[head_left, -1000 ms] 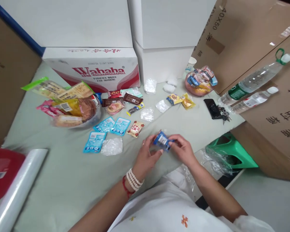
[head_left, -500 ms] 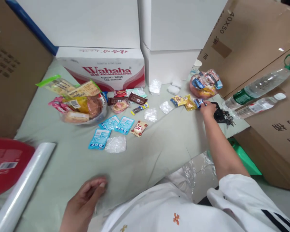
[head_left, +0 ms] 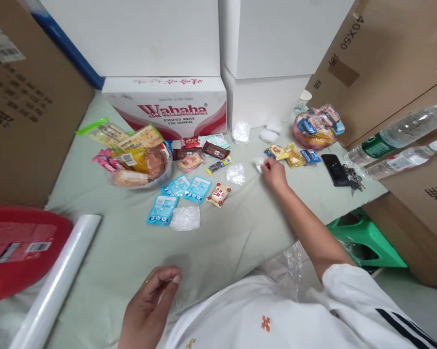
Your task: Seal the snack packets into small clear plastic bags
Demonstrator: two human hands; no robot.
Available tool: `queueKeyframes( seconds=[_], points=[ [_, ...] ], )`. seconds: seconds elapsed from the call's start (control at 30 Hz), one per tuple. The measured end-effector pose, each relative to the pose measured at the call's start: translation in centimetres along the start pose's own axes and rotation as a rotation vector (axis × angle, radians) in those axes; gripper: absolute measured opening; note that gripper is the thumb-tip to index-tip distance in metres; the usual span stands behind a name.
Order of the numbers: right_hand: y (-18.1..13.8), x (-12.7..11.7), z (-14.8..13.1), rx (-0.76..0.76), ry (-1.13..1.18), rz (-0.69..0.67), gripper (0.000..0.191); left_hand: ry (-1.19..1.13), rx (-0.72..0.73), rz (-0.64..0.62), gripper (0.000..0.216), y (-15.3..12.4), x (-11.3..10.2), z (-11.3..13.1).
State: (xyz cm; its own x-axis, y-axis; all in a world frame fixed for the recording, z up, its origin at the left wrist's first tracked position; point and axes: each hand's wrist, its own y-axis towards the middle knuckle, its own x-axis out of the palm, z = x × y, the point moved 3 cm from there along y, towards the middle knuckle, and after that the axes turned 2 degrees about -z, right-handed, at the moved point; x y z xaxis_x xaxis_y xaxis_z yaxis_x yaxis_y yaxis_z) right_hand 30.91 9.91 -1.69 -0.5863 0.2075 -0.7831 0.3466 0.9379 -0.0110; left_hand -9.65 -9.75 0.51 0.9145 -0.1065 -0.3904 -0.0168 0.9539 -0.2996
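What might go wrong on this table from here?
Keys lie near the edge of the table, so a bump might knock them off. The right hand, at some clear plastic, might nudge the nearby packets. Snacks heaped above the rim of the clear bowl might tumble out.

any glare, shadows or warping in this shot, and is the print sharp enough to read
In the head view, glare streaks the plastic roll; a soft shadow lies on the cloth beyond the left hand; the big bottle leans outward, probably lens stretch; large letters on the water box read clearly, fine print on the blue packets doesn't.
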Motion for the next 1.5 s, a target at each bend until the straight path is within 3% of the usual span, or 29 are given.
queueKeyframes(
  seconds=[0.17,0.3,0.37,0.47,0.6,0.73,0.9,0.97,1.07,1.1,1.23,1.27,1.37,1.5],
  points=[
    [-9.5,-0.8,0.3,-0.02,0.568,-0.142,0.029,-0.267,-0.061,-0.193,0.042,2.0,5.4,2.9],
    [-16.0,-0.2,-1.0,-0.152,0.495,-0.168,0.022,-0.517,-0.144,-0.319,0.049,5.5,10.4,5.3],
    [-17.6,0.1,-1.6,-0.248,0.428,-0.166,0.02,-0.547,-0.146,-0.447,0.05,6.7,12.4,6.0],
    [-18.2,0.4,-1.6,-0.31,0.408,-0.18,0.018,-0.591,-0.137,-0.511,0.048,7.5,13.8,6.0],
    [-17.7,-0.2,0.1,-0.146,0.543,-0.143,0.019,-0.669,-0.167,-0.44,0.046,7.2,13.3,5.1],
    [-17.8,0.0,0.4,0.062,0.677,-0.151,0.033,-0.66,-0.191,-0.346,0.045,6.5,12.4,4.6],
    [-17.6,1.9,-1.9,-0.034,0.654,-0.325,0.039,-0.631,-0.156,-0.353,0.044,5.8,12.1,4.6],
    [-16.9,1.8,-1.9,0.002,0.621,-0.272,0.031,-0.612,-0.144,-0.347,0.043,5.7,11.9,4.6],
    [-16.0,0.6,-1.3,0.106,0.644,-0.081,0.033,-0.537,-0.087,-0.29,0.04,5.5,11.3,4.6],
    [-16.1,0.3,-1.5,0.124,0.674,-0.109,0.036,-0.508,-0.06,-0.275,0.038,5.5,11.2,4.7],
    [-18.1,1.5,-3.8,0.098,0.811,-0.615,0.044,-0.422,0.02,-0.29,0.034,5.0,11.7,5.2],
    [-18.5,1.9,-4.3,0.096,0.844,-0.673,0.044,-0.417,0.026,-0.299,0.034,4.9,11.9,5.3],
    [-18.6,2.2,-3.9,0.16,0.961,-0.588,0.043,-0.476,-0.024,-0.3,0.037,5.0,11.5,5.0],
    [-17.7,0.6,-1.1,0.203,0.966,-0.492,0.037,-0.616,-0.141,-0.237,0.043,5.7,9.1,3.7]
  ],
)
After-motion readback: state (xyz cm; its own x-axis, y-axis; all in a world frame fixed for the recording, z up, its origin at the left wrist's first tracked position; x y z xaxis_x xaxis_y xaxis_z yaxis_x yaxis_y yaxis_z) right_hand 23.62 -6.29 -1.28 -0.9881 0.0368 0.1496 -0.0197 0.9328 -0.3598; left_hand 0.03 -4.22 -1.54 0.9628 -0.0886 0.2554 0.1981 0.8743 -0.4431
